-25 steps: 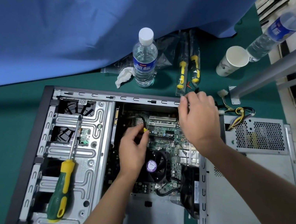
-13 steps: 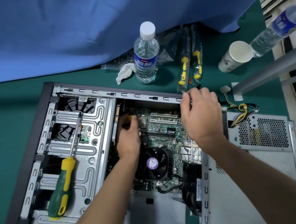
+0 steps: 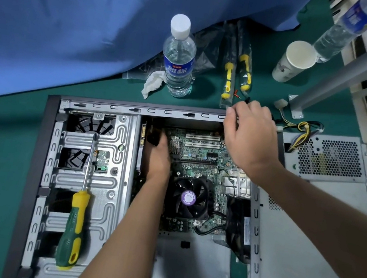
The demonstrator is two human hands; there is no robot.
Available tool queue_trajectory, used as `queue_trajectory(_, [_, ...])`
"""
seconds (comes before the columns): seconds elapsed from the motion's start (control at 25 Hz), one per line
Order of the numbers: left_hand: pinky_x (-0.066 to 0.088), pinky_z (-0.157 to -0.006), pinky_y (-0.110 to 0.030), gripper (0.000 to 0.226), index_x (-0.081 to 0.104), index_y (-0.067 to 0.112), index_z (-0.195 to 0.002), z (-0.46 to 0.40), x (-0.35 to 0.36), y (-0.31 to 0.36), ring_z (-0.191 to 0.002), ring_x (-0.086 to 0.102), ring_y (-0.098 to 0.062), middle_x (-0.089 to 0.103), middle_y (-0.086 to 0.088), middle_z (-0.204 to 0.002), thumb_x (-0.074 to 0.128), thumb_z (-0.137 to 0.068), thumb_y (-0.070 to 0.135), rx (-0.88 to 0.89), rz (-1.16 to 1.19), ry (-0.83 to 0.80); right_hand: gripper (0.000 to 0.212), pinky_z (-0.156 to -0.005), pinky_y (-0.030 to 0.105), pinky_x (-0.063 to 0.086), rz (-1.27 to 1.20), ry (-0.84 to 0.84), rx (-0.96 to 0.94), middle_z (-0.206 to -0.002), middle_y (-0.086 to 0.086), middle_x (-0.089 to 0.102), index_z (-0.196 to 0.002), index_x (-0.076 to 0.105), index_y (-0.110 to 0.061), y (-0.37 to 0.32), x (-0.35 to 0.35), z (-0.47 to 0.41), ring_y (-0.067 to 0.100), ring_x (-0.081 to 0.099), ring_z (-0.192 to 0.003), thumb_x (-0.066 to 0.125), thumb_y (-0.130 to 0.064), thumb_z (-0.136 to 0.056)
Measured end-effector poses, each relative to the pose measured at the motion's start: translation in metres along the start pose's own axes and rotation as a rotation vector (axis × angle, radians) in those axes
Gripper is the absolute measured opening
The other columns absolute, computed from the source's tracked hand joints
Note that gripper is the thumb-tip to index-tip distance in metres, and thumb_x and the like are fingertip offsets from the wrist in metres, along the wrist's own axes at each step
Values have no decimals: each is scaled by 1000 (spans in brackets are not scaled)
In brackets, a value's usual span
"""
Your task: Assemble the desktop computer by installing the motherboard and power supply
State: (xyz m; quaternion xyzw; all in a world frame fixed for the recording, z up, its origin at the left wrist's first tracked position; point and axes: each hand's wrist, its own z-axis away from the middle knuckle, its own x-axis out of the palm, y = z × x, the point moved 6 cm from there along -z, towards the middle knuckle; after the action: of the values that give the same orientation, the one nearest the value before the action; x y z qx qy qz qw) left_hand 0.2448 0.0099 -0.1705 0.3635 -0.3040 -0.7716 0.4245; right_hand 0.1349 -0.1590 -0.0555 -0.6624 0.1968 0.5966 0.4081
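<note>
**A:** ok so where are we at? Looks like the motherboard (image 3: 200,163) is already lying flat inside the case (image 3: 95,144), long side running away from us toward the far wall.

**B:** yep. Our left hand (image 3: 159,156) is reaching down into the gap at the board's left edge, fingertips buried in the dark far corner, so we can't tell if they're pinching something or just pressing (there's a black shape right at the tips, can't make out what). The board sits just to the right of those fingers, touching the side of the hand.

**A:** and the right hand (image 3: 250,137)?

**B:** fingers curled over the far rim of the case, gripping it to steady things, we'd guess. The board's slots are just beneath and nearer to us than those fingers.

**A:** power supply (image 3: 328,159) isn't in yet?

**B:** nope, it's outside the case, off to the right of our right-hand fingers, its cables (image 3: 302,128) trailing just past the knuckles. Right hand is clearly the nearer one for it. The screwdriver (image 3: 76,215) lies on the drive cage well left of our left fingers, shaft pointing away from us.
</note>
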Motion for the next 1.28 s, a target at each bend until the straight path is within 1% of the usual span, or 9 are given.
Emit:
queue_trajectory(0.24, [46,-93,-35,41,50,-5,-131,-11,6,1,-119,56,-37,57,-25,-130,52,-100,23,21,-8,30,40,-82,44,41,-1,-12,3,-98,11,55,-105,62,-6,0,1,0,30,48,-95,32,-33,-103])
queue_trajectory(0.48, [46,-94,-39,39,52,-5,-128,-16,7,2,-116,56,-38,58,-25,-126,55,-99,21,78,-87,67,39,-81,43,41,-12,-6,0,-96,10,54,-104,62,-6,0,0,0,29,48,-93,33,-33,-103])
queue_trajectory(0.68, [43,-92,-35,39,54,-2,-126,-16,5,1,-112,58,-36,61,-23,-122,60,-96,21,96,-160,144,39,-79,43,40,-25,-6,-2,-93,8,52,-102,62,-6,0,0,-1,29,47,-91,34,-33,-103])
queue_trajectory(0.8, [40,-100,-31,46,52,-5,-131,-12,8,0,-114,60,-33,62,-24,-123,60,-96,23,29,-137,221,39,-79,42,40,-30,-13,0,-91,5,49,-102,62,-7,0,1,-1,28,46,-91,34,-33,-103])
queue_trajectory(0.84, [40,-103,-33,47,51,-6,-132,-12,10,0,-115,60,-33,61,-24,-125,61,-96,23,20,-131,222,39,-79,42,39,-29,-14,2,-91,6,49,-102,62,-7,0,1,-1,28,46,-91,34,-33,-103])
queue_trajectory(0.92, [39,-106,-36,49,50,-5,-134,-12,11,0,-117,59,-31,60,-23,-127,62,-95,23,19,-129,220,39,-79,42,39,-30,-12,3,-93,8,52,-102,62,-7,1,1,0,28,46,-91,34,-33,-103])
queue_trajectory(1.0, [42,-104,-38,48,52,-5,-132,-15,10,-1,-115,60,-33,61,-25,-126,63,-94,23,44,-146,222,38,-79,43,39,-36,-8,1,-94,9,54,-103,62,-6,1,1,-1,28,46,-92,35,-33,-103])
queue_trajectory(1.16, [47,-88,-37,36,57,-2,-121,-19,5,-2,-107,60,-37,64,-22,-116,62,-94,22,119,-172,168,37,-79,44,40,-48,-3,-5,-94,10,54,-102,62,-6,0,1,0,28,47,-91,35,-32,-103])
queue_trajectory(1.28, [46,-86,-33,34,60,-3,-118,-19,5,-1,-103,63,-35,65,-24,-113,63,-93,20,98,-183,211,37,-79,44,40,-53,-3,-6,-93,9,53,-101,62,-6,1,1,0,28,46,-90,36,-32,-103])
